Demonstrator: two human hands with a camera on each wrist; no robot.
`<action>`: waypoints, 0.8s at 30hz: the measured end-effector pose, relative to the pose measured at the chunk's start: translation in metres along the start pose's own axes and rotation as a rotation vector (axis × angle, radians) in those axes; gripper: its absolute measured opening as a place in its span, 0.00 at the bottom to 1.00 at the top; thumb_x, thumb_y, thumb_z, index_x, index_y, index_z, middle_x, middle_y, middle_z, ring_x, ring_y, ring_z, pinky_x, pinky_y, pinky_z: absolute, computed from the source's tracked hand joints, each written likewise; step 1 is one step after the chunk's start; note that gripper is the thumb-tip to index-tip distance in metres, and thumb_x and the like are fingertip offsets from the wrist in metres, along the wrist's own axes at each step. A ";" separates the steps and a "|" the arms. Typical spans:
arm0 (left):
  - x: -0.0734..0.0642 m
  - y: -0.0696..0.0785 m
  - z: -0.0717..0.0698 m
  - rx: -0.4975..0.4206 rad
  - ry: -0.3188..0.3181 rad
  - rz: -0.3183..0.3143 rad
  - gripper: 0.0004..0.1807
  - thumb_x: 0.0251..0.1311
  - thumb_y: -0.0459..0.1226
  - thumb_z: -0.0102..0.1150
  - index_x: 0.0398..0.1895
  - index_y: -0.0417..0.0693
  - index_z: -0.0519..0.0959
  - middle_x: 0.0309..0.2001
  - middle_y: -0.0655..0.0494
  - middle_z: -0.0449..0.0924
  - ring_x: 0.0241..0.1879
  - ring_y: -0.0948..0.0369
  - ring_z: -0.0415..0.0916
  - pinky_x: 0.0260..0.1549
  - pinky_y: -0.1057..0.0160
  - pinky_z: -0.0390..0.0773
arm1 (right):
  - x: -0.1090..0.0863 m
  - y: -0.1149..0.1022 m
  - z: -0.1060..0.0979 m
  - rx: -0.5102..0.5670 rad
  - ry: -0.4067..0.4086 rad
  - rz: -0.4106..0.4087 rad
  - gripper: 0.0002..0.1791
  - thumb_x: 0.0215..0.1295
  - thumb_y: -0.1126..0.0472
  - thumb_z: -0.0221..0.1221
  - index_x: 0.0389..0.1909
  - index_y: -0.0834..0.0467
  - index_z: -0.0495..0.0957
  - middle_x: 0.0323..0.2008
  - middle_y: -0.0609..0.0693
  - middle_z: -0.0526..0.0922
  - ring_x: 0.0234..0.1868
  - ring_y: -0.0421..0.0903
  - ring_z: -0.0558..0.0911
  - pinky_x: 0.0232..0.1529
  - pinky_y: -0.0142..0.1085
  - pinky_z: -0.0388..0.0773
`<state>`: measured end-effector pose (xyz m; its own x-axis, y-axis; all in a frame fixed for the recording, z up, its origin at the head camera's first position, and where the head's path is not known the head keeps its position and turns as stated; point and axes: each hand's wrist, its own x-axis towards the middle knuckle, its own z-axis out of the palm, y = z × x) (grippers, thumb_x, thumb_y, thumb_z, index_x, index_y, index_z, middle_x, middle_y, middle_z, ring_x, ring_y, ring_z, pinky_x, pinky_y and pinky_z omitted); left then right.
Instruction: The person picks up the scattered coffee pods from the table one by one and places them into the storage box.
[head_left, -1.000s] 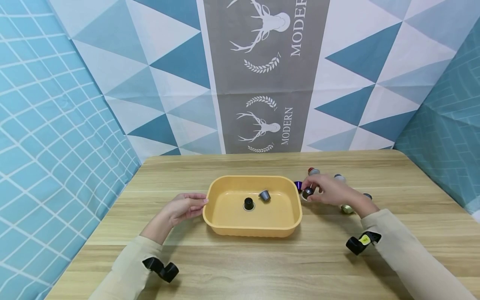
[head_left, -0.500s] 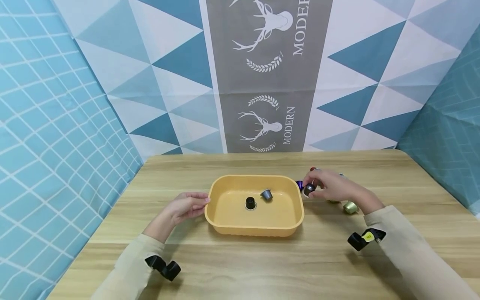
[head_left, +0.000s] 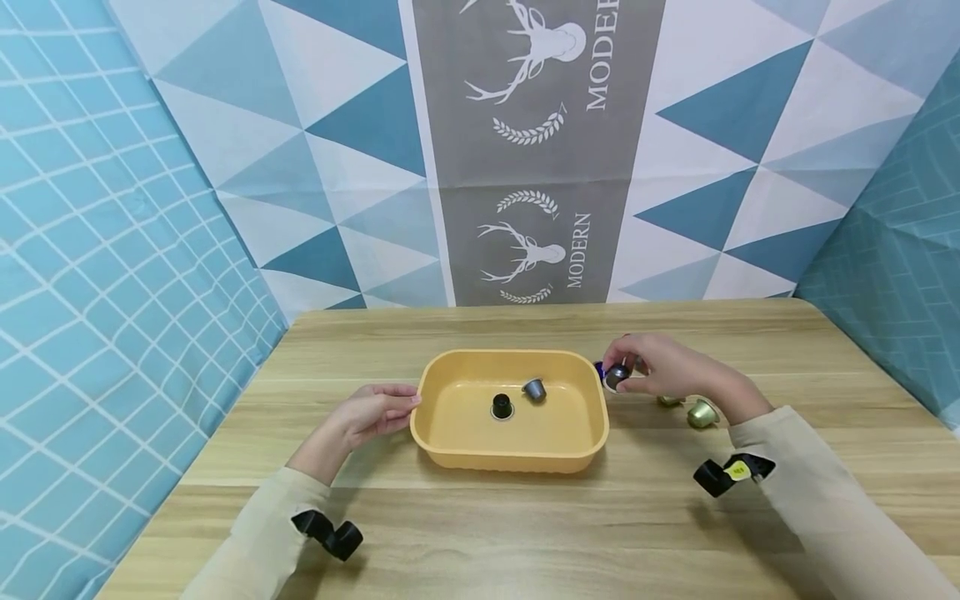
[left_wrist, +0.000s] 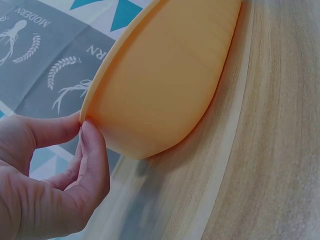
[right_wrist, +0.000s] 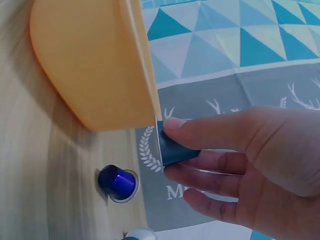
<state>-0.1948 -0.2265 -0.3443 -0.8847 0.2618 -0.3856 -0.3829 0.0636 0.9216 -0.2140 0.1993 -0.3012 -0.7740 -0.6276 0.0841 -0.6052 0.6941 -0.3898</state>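
Observation:
My left hand (head_left: pixel 375 414) pinches the left rim of a yellow plastic bin (head_left: pixel 510 461) between thumb and fingers; the grip shows closely in the left wrist view. Inside the bin, a black coffee capsule (head_left: pixel 502 405) stands on its wide end, and a grey capsule (head_left: pixel 535 390) lies tilted. Just off the bin's right side, my right hand (head_left: pixel 667 367) holds a dark coffee capsule (right_wrist: pixel 176 147) between thumb and fingers. A blue capsule (right_wrist: pixel 117 182) lies on the table below that hand, beside the bin.
To the right, a gold-green capsule (head_left: pixel 702 414) lies on the wooden table (head_left: pixel 480 533) near my right wrist, with another greenish capsule (head_left: pixel 670 401) partly hidden behind the hand. The right wrist view catches a silvery capsule (right_wrist: pixel 141 234) at its bottom edge. Patterned cloth hangs behind the table.
My right hand has risen slightly with the dark capsule, and the gold-green capsule by the wrist shows more fully. My left hand keeps its hold on the rim. The head view has shifted a little.

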 end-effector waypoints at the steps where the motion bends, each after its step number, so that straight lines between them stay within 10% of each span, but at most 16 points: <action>1: 0.000 -0.001 0.000 0.001 -0.002 -0.001 0.16 0.64 0.31 0.55 0.52 0.31 0.71 0.29 0.61 0.83 0.29 0.70 0.81 0.34 0.75 0.83 | 0.000 -0.001 -0.001 0.003 -0.005 0.002 0.11 0.56 0.65 0.67 0.40 0.55 0.79 0.34 0.44 0.82 0.33 0.39 0.76 0.29 0.27 0.73; 24: 0.001 0.000 -0.001 0.007 -0.009 0.000 0.16 0.64 0.31 0.55 0.53 0.33 0.70 0.29 0.64 0.83 0.30 0.72 0.81 0.33 0.76 0.82 | 0.017 -0.020 -0.013 0.033 -0.100 -0.041 0.10 0.56 0.64 0.66 0.39 0.56 0.79 0.33 0.44 0.83 0.36 0.38 0.80 0.37 0.34 0.77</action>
<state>-0.1959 -0.2271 -0.3450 -0.8824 0.2700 -0.3853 -0.3810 0.0705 0.9219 -0.2177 0.1791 -0.2800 -0.7251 -0.6885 0.0090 -0.6281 0.6560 -0.4184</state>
